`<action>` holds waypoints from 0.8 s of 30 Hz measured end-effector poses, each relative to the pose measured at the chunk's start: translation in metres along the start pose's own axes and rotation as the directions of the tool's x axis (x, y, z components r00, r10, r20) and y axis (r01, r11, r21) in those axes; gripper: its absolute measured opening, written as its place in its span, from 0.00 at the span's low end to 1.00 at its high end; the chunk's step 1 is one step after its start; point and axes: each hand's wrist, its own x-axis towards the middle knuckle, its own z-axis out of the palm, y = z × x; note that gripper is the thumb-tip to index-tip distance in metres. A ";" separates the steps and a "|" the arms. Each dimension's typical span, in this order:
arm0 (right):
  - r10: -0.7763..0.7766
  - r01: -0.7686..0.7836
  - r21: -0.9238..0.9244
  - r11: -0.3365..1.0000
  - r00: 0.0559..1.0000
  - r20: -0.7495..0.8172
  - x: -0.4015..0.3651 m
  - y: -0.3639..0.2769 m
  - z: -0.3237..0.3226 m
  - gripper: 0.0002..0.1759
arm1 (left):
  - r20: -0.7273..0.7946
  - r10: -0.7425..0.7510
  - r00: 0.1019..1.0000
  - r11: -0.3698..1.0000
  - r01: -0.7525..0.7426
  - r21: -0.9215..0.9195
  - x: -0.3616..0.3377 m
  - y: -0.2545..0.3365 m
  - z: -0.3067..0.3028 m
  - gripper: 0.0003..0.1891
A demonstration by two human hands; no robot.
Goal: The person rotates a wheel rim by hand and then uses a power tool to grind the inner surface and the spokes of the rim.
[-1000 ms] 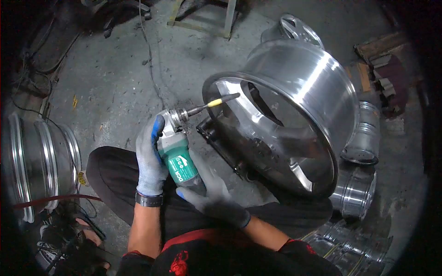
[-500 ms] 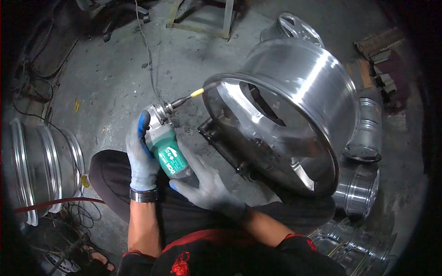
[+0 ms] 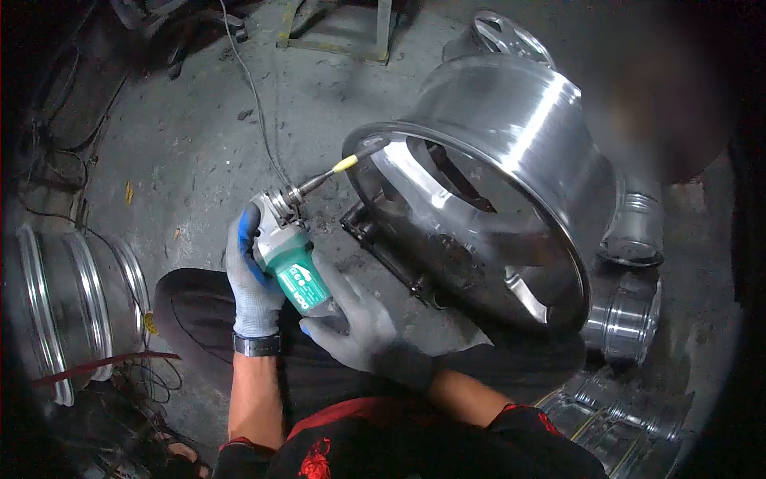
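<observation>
"Where is the grinder (image 3: 291,259) to be found?"

"It is seen near nine o'clock of the view, its head pointed towards one o'clock. A bit with a yellow band (image 3: 345,164) is fitted to it, and the dark tip is seen over the big wheel's edge; whether the metal is touched cannot be told."

"And how is it held?"

"By the gloved left hand (image 3: 254,279), it is gripped at the neck, with the fingers closed around it. The gloved right hand (image 3: 359,319) is held partly open, its fingers laid along the rear of the body and its thumb spread apart."

"What about the big wheel (image 3: 511,120)?"

"It is tilted, its open side turned towards seven o'clock, between one and four o'clock. A black frame (image 3: 391,259) is seen just beside its lower left edge."

"What else is shown?"

"A smaller wheel (image 3: 519,40) is seen behind it at one o'clock, ribbed rims (image 3: 72,295) at nine, and more rims (image 3: 614,415) at four. A metal stand (image 3: 343,48) is placed at twelve. At two, a dark shape (image 3: 662,104) is too blurred to be named."
</observation>
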 end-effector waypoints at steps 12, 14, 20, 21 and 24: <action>-0.057 0.058 0.020 0.998 0.996 -0.062 0.008 0.012 0.023 0.53 | -0.083 0.156 0.984 0.976 -0.141 0.168 0.017 -0.014 -0.021 0.23; -0.069 0.071 0.038 0.997 0.996 -0.053 0.008 0.014 0.017 0.53 | -0.051 -0.015 0.999 1.000 0.015 0.002 0.011 -0.001 -0.012 0.24; -0.102 0.101 0.119 0.988 0.995 0.004 -0.001 -0.005 -0.016 0.54 | -0.017 0.013 1.000 0.989 -0.010 0.150 -0.009 0.010 0.018 0.23; -0.107 0.106 0.120 0.987 0.994 -0.002 -0.002 -0.007 -0.015 0.55 | -0.004 -0.013 1.000 0.984 0.014 0.175 -0.008 0.010 0.016 0.23; -0.134 0.135 0.125 0.983 0.991 -0.021 0.001 -0.004 -0.011 0.55 | -0.026 0.055 0.998 0.967 -0.047 0.251 -0.005 0.010 0.015 0.23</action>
